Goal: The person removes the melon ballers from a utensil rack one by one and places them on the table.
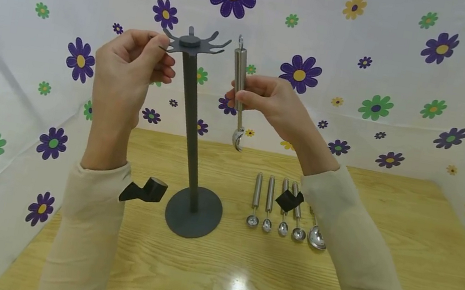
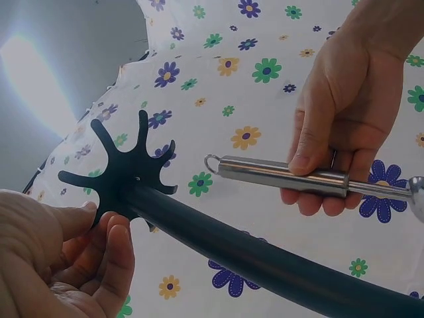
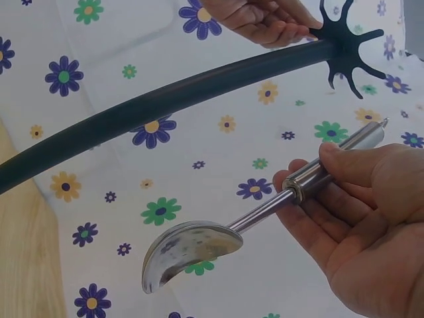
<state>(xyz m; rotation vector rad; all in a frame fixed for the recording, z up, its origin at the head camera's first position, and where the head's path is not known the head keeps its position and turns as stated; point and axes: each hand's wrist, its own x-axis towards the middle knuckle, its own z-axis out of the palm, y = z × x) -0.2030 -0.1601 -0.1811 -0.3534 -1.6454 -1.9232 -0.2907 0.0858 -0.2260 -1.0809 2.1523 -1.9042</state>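
My left hand pinches a prong at the left of a dark grey utensil stand, whose top spreads into several upturned hooks. My right hand grips a shiny metal scoop by its handle, just right of the stand's top. The scoop hangs nearly upright, with its hanging loop up and its bowl down. In the left wrist view, a gap shows between the loop and the hooks. No utensil hangs on the hooks in view.
The stand's round base rests on a wooden table. To its right lie several metal scoops in a row, bowls toward me; the right sleeve and its black wrist mount partly cover them. A flowered cloth hangs behind.
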